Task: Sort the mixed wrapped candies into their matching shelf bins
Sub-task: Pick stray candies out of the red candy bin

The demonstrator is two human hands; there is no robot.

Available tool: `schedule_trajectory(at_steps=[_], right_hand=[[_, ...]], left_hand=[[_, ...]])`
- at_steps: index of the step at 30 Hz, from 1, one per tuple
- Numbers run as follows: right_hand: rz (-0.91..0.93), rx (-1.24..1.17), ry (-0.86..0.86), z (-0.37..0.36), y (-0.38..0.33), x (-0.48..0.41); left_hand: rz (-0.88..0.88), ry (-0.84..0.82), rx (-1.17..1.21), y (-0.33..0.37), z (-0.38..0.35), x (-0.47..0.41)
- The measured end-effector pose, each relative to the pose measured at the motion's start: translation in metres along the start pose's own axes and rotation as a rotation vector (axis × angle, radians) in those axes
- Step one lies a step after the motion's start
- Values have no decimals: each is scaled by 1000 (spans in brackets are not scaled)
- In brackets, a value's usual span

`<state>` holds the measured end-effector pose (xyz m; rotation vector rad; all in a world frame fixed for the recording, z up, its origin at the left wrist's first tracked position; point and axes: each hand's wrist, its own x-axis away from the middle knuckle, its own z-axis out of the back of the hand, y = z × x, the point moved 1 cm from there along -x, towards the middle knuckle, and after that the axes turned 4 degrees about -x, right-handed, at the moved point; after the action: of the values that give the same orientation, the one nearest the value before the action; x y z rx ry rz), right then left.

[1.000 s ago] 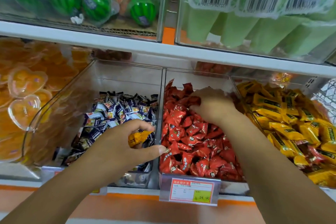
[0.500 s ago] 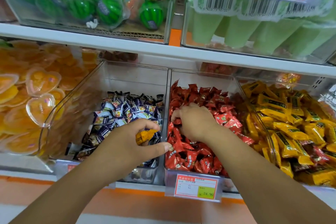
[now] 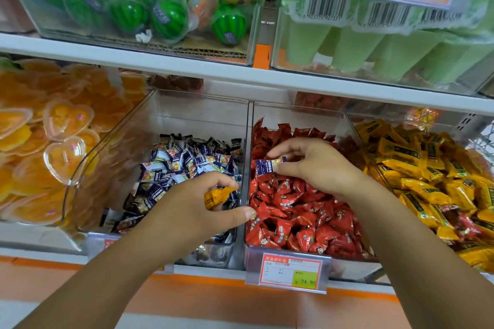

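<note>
1. A person stands at a shop shelf [image 3: 160, 61] and reaches both bare arms toward a row of clear bins on its lower level.
2. The left hand [image 3: 192, 211] is curled around a yellow-orange candy [image 3: 217, 196], gripping it between fingers and thumb. The hand hovers over the near end of the purple bin [image 3: 120, 147], close to the wall it shares with the bin on its right.
3. The right hand [image 3: 318, 165] pinches a purple-and-white candy [image 3: 268, 165] between fingertips and thumb. The candy sits just above the red heap, at the left side of the red bin [image 3: 294, 112], just beside the shared wall.
4. The purple bin holds a low heap of purple candies [image 3: 184, 165] in purple, white and dark wrappers.
5. The red bin, in the middle, is full of red candies [image 3: 299, 219]. A price tag [image 3: 291, 271] hangs on its near edge.
6. The yellow bin [image 3: 355, 125], on the right, is piled with yellow candies [image 3: 427, 176]. A few stray red wrappers [image 3: 465, 224] lie among them toward the near end.
7. At the far left are heart-shaped cups [image 3: 64, 120] of clear plastic with orange filling.
8. On the level above, a clear box on the left holds watermelon-striped balls [image 3: 165, 16]. On the right are pale green tubes [image 3: 387, 51] with barcodes.
</note>
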<state>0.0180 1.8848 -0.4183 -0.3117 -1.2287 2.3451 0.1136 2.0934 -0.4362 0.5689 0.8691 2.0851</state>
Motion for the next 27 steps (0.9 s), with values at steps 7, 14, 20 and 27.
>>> schedule_trajectory(at_steps=[7, 14, 20, 27], right_hand=[[322, -179, 271, -26, -35, 2], [192, 191, 172, -11, -26, -15], [19, 746, -224, -32, 8, -9], [-103, 881, -16, 9, 24, -12]], left_hand=[[-4, -23, 23, -1, 0, 2], [2, -30, 19, -1, 1, 2], [-3, -29, 9, 3, -1, 0], [-12, -45, 54, 5, -3, -1]])
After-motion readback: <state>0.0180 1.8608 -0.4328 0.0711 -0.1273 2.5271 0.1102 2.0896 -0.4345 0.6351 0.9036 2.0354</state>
